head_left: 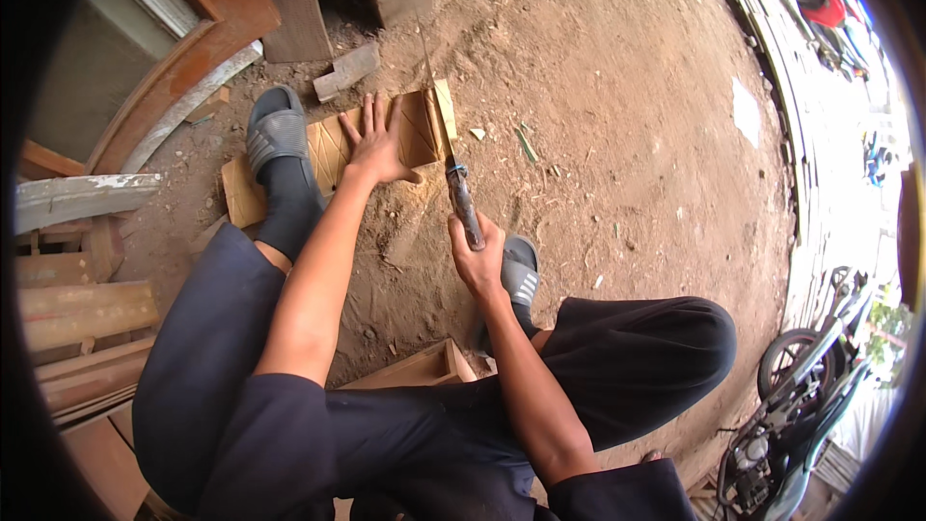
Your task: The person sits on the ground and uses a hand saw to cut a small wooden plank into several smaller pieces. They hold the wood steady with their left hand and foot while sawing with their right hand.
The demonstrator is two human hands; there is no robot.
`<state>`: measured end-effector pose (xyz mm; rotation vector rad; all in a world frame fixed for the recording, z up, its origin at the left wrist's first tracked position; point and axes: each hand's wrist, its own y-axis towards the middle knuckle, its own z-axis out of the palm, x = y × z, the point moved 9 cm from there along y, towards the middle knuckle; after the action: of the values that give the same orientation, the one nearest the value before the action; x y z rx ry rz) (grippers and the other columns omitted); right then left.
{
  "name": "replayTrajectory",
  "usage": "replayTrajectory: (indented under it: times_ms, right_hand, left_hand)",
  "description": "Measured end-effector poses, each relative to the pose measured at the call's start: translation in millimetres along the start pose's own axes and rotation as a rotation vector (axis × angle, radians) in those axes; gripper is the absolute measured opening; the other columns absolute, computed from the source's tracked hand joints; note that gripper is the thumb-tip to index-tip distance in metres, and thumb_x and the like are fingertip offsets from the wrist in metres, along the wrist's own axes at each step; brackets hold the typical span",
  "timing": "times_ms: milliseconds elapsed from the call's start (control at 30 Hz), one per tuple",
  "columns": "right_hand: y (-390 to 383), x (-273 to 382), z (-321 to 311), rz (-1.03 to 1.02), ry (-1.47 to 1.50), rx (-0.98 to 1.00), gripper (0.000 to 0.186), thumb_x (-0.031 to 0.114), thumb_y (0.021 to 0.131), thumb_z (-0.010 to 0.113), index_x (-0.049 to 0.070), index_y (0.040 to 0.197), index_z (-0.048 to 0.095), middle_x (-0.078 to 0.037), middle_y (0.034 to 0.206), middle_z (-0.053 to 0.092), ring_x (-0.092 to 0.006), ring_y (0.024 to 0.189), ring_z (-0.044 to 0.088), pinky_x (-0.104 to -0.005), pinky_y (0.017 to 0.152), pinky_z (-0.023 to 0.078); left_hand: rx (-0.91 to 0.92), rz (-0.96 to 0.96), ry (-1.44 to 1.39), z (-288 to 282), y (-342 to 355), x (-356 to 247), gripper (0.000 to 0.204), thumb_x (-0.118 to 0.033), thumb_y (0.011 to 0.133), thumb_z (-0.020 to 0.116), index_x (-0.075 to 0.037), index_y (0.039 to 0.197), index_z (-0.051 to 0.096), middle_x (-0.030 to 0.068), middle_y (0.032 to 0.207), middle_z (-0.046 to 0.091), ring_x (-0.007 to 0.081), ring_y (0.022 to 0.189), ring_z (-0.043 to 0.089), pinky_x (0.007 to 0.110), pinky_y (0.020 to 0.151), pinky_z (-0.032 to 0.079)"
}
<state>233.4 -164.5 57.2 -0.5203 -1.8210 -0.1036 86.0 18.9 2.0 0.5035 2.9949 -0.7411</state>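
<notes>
A light wooden board [328,151], marked with crossed lines, lies on the dirt. My left hand [378,147] is spread flat on it, fingers apart, pressing near its right part. My right hand [475,251] grips the dark handle of a handsaw [459,195]; its thin blade runs forward across the board's right end, beside a pale end piece [445,106]. My left foot in a grey sandal [277,135] rests at the board's left part. My right foot [521,275] is on the ground right of my right hand.
Wooden frames [193,48] and stacked timber [87,309] crowd the left. A small offcut [345,70] lies ahead of the board, near upright planks [296,14]. A wooden piece [405,371] lies under my legs. Motorcycles [772,444] stand at the lower and upper right, along a bright edge.
</notes>
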Motion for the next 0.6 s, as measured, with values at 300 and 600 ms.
replayTrajectory:
  times_ms: [300, 600]
  right_hand:
    - [-10, -15, 9, 0.060, 0.023, 0.003, 0.034, 0.024, 0.087, 0.065, 0.002, 0.067, 0.049, 0.000, 0.056, 0.039, -0.0077, 0.055, 0.036, -0.0300, 0.049, 0.031]
    - [-36, -37, -4, 0.111, 0.164, 0.053, 0.023, 0.016, 0.087, 0.062, -0.001, 0.074, 0.057, -0.004, 0.054, 0.047, -0.0085, 0.050, 0.042, -0.0290, 0.049, 0.038]
  left_hand:
    - [0.003, 0.019, -0.029, 1, 6, -7, 0.152, -0.053, 0.047, 0.088, -0.010, 0.153, -0.011, 0.0233, 0.159, -0.009, 0.0364, 0.147, -0.015, 0.073, 0.106, -0.010]
    - [0.077, -0.080, -0.012, 9, 5, 6, 0.148, -0.049, 0.050, 0.087, -0.013, 0.153, -0.013, 0.0225, 0.160, -0.008, 0.0377, 0.148, -0.011, 0.071, 0.108, -0.011]
